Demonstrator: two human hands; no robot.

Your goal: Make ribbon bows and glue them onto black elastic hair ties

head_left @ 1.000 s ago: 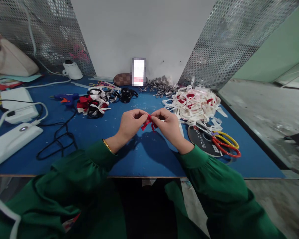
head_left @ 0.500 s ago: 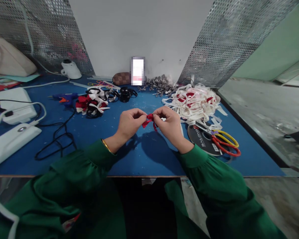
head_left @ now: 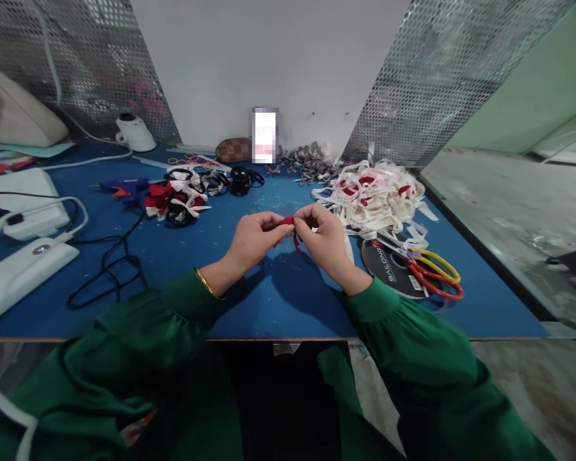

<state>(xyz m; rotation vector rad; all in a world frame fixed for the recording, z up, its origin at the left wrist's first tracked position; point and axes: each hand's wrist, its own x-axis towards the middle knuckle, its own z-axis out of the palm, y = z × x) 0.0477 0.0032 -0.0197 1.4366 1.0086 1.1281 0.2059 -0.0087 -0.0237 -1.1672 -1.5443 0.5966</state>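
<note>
A small red ribbon bow (head_left: pixel 296 241) is held in the air above the blue table (head_left: pixel 249 307), between both hands. My left hand (head_left: pixel 255 238) pinches its left side with thumb and forefinger, covering most of that loop. My right hand (head_left: pixel 324 238) pinches the ribbon near its middle, and a red tail hangs below the fingertips. The fingertips of the two hands nearly meet. How the ribbon is knotted or folded inside the fingers is hidden.
White and red ribbons (head_left: pixel 374 198) lie heaped to the right, beside scissors (head_left: pixel 436 275) on a black disc (head_left: pixel 391 272). At left are finished-looking bows with black hair ties (head_left: pixel 177 195), a blue glue gun (head_left: pixel 125 187) and a power strip (head_left: pixel 29 275). A phone (head_left: pixel 265 136) stands behind.
My left hand has shifted slightly right and its fingers have closed further over the red bow, hiding the left loop that showed before. My right hand has barely moved.
</note>
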